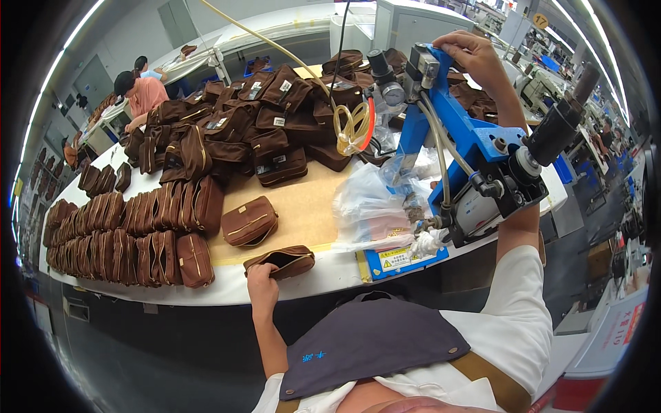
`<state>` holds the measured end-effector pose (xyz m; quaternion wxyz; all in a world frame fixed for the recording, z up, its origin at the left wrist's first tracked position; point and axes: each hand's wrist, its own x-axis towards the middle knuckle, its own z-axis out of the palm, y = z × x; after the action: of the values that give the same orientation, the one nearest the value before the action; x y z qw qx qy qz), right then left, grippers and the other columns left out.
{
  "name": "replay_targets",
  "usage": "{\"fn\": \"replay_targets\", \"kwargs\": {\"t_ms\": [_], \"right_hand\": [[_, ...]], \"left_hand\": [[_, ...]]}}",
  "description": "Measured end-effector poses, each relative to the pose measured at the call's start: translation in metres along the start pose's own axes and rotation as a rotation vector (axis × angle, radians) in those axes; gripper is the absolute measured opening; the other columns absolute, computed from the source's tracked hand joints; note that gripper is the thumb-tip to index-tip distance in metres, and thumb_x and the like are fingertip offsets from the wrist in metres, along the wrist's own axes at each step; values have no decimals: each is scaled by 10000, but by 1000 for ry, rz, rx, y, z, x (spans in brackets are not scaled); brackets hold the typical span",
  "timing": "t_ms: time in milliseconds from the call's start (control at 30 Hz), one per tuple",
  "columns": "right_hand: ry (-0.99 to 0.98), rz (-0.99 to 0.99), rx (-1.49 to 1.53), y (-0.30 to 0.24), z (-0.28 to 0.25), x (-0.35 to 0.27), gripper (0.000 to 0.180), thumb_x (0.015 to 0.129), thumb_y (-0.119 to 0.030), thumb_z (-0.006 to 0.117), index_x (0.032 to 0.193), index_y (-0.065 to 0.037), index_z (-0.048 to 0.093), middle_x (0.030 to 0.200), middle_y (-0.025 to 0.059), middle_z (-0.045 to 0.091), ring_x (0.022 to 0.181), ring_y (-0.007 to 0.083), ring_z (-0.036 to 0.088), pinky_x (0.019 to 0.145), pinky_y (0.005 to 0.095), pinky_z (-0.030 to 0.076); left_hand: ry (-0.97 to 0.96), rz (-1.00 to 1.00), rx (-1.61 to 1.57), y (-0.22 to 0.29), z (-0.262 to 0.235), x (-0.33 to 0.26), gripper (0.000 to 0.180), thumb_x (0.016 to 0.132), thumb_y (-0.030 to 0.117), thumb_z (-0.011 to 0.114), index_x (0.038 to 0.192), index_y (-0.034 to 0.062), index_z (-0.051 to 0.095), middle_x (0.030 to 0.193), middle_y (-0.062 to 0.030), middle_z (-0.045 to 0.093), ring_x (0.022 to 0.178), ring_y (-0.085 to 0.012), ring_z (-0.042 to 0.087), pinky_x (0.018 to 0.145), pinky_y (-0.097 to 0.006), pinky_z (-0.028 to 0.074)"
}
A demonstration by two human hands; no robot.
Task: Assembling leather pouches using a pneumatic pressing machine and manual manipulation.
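Observation:
Near the table's front edge, my left hand (262,288) is closed on the rim of a small brown zip pouch (295,266), whose zipped mouth gapes and shows a dark inside. My right hand (475,60) is raised at the far right, its fingers curled over the top of a blue pneumatic press (451,117). The press hides part of my right forearm. Just beyond the held pouch lies another brown pouch (249,221) on a tan board (313,199), its zip partly open.
Rows of upright brown pouches (148,213) fill the table's left. Behind them is a heap of brown pouches (241,124). Crumpled clear plastic bags (372,203) lie beside the press. Coiled yellow air hose (352,129) hangs over the table. A co-worker (146,100) stands at the far left.

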<state>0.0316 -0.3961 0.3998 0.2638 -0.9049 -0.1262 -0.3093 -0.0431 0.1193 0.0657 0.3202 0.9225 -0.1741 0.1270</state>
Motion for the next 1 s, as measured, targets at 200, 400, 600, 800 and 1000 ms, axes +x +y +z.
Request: {"fn": "replay_targets", "kwargs": {"t_ms": [200,400,600,800,1000], "right_hand": [[94,23,90,1,-4,-2,239,967,-191,587,1134,-53,687,1001,89,690,949,155,673,846,275,555],[4,132,12,-4,3,5,267,964,-244,598,1124,-57,702,985,74,682,917,161,661,827,277,542],[-61,-68,-252,-4,-10,9,234,953,-220,609,1068,-50,722,974,51,653,865,156,645,776,297,537],[-111,36,-230,-17,-4,14,197,941,-195,620,1052,-50,694,861,46,674,737,128,639,677,274,540],[-41,20,-127,-15,-5,7,178,934,-168,624,1062,-64,690,866,47,689,770,118,663,686,260,552]], "left_hand": [[-3,-58,76,12,1,1,241,695,-90,522,897,-15,629,883,-176,625,909,-367,563,842,-456,432],[-51,18,136,25,-3,-3,167,750,-17,597,911,-6,640,894,-163,641,919,-353,580,854,-441,443],[-72,-55,-121,24,2,12,165,782,18,638,947,22,651,909,-140,662,922,-338,613,811,-419,479],[-21,-91,-25,18,8,7,237,791,-19,611,1023,20,634,999,-148,653,964,-337,609,861,-424,474],[79,21,45,21,22,7,315,778,-16,607,1092,13,605,1099,-176,611,1109,-364,542,997,-457,401]]}}
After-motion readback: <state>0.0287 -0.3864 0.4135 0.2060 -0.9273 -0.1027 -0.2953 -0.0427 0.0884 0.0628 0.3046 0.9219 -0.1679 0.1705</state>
